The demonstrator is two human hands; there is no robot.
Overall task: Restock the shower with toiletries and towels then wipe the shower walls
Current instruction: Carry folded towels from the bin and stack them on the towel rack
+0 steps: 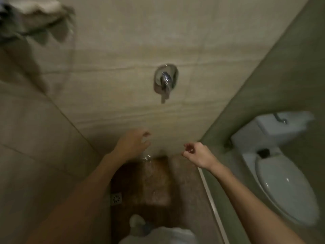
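Both my hands reach forward low in the shower stall, near the foot of the beige tiled wall [123, 41]. My left hand [131, 144] has loosely curled fingers and holds nothing. My right hand [197, 154] hangs beside it with fingers loosely bent, also holding nothing. A chrome mixer handle [165, 80] sits on the wall above them. At the top left a folded towel [33, 9] lies on a wall rack, blurred. A small clear glinting thing [146, 158] lies on the floor just under my left hand; I cannot tell what it is.
The brown stone shower floor [154, 182] has a square drain [116, 199] at the left. A white cloth or bag [158, 235] shows at the bottom edge. Behind the glass partition [263, 85] on the right stands a white toilet [281, 182] with its lid down.
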